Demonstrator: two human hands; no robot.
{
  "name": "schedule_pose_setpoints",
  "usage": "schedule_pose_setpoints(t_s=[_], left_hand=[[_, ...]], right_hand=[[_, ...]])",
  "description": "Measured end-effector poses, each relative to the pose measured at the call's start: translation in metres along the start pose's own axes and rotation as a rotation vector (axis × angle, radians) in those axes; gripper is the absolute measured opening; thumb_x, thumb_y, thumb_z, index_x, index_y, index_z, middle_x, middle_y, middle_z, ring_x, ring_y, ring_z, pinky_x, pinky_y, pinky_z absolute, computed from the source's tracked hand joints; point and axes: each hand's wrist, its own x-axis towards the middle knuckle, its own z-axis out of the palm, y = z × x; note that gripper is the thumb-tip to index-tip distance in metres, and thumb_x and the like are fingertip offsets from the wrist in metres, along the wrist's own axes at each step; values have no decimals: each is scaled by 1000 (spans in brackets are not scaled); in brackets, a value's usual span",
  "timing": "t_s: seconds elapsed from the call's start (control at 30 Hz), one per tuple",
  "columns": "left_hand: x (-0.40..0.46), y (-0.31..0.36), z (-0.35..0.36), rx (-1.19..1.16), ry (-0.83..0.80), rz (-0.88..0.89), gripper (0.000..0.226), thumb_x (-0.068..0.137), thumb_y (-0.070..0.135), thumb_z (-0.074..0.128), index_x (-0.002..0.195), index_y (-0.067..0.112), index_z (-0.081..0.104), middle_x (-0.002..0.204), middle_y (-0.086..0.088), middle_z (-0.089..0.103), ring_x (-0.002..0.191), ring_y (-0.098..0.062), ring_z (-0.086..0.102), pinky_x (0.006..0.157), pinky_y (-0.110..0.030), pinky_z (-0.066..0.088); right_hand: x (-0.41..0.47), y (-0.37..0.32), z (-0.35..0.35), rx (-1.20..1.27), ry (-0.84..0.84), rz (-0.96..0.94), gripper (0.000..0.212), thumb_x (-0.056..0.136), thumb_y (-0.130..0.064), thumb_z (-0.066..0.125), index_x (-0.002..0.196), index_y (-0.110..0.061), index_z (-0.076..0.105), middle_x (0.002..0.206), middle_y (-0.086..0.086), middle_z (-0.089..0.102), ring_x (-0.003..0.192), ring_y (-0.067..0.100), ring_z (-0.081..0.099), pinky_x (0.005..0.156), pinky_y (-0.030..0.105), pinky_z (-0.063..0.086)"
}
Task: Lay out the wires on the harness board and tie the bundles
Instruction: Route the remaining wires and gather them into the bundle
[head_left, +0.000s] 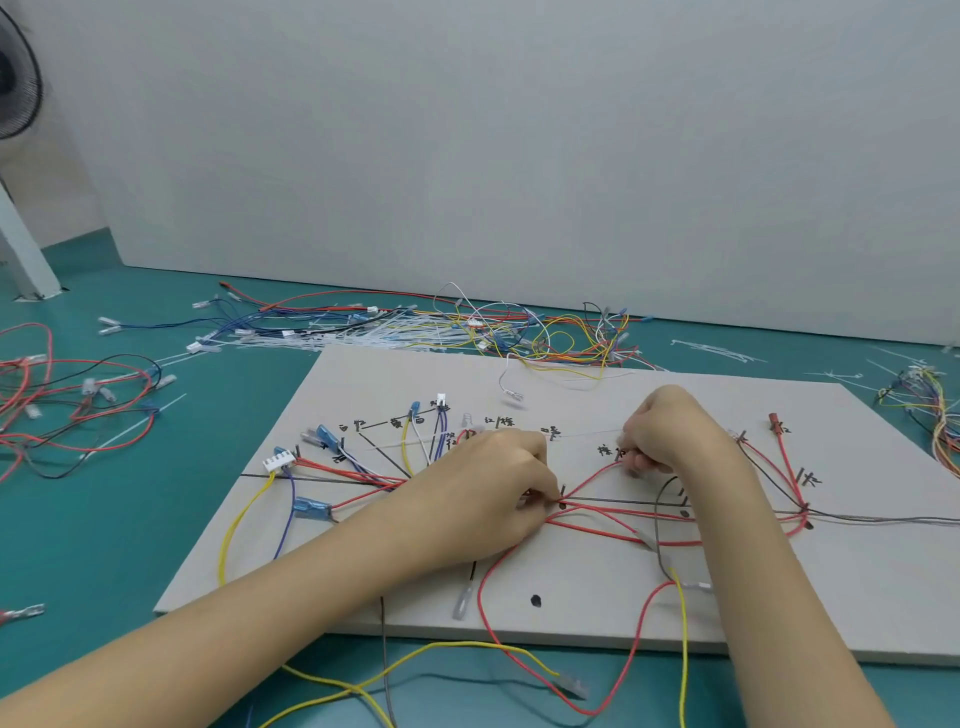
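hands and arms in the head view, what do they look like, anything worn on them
Both are bare: the left hand and right hand show no gloves, and no rings, watch or wristband are visible. Both forearms are uncovered as far as the bottom edge of the picture, with no sleeve in sight. No markings, tape or cables on them.

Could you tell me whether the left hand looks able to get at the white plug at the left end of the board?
Probably yes. The white plug lies uncovered on the board left of the left hand, with only flat wires between. But that hand is pinching the red wires and would have to let go.
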Motion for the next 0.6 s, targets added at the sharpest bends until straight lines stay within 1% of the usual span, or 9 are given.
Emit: schedule_pose_setpoints(t_s=[0.07, 0.13, 0.17, 0.23, 0.27, 0.33, 0.4, 0.5, 0.6], left_hand=[[0, 0, 1, -5, -4, -6, 21, 89, 15, 59, 100, 15, 77, 87, -3, 59, 84, -21, 57, 77, -38, 46], [0, 0, 1, -13, 3, -10, 21, 88, 16, 59, 100, 17, 77, 87, -2, 59, 83, -21, 57, 79, -38, 46], [0, 0, 1, -20, 5, -14, 21, 88, 16, 60, 100, 17, 77, 87, -1, 59, 83, -20, 57, 79, -38, 46], [1, -1, 1, -30, 9, -23, 21, 87, 16, 60, 98, 18, 77, 86, 0, 59, 82, -19, 58, 80, -38, 47], [1, -2, 2, -32, 16, -28, 20, 86, 17, 61, 97, 18, 78, 86, 0, 59, 82, -18, 58, 80, -38, 47], [1, -4, 5, -44, 34, -39, 17, 86, 19, 61, 94, 20, 77, 86, 2, 59, 81, -17, 58, 82, -39, 47], [0, -6, 8, -64, 47, -53, 16, 87, 20, 61, 94, 21, 75, 86, 4, 58, 81, -15, 57, 83, -41, 46], [0, -8, 10, -67, 62, -58, 15, 86, 21, 62, 93, 23, 75, 85, 6, 56, 80, -14, 55, 82, -41, 46], [1, -9, 10, -86, 51, -78, 17, 85, 23, 62, 94, 27, 76, 86, 8, 59, 81, -11, 56, 84, -40, 46]], right_hand=[[-1, -6, 3, -67, -9, -39, 17, 83, 4, 50, 97, 2, 59, 69, 18, 66, 73, 31, 55, 65, 33, 42], [-6, -12, 4, -207, -18, -87, 20, 81, 3, 45, 92, -1, 61, 64, 12, 65, 67, 28, 55, 63, 28, 43], [-9, -16, 5, -285, -6, -115, 19, 81, 2, 44, 90, -3, 60, 69, 11, 66, 68, 28, 55, 64, 26, 43], [-18, -25, 7, -439, 41, -183, 17, 83, -1, 46, 94, -9, 56, 94, 12, 66, 83, 30, 54, 70, 27, 40], [-24, -30, 10, -515, 71, -219, 19, 85, -2, 46, 100, -11, 55, 107, 12, 64, 92, 31, 54, 73, 27, 38], [-36, -38, 16, -638, 120, -269, 29, 89, -6, 47, 117, -11, 54, 122, 10, 59, 111, 29, 54, 76, 29, 37], [-44, -44, 21, -727, 124, -296, 33, 90, -7, 47, 122, -10, 53, 126, 9, 57, 118, 27, 53, 78, 30, 40], [-53, -49, 25, -821, 137, -334, 34, 90, -6, 49, 124, -9, 54, 127, 9, 56, 120, 27, 53, 82, 31, 43], [-60, -55, 29, -849, 148, -370, 35, 90, -7, 50, 125, -10, 53, 127, 8, 56, 120, 26, 53, 77, 30, 41]])
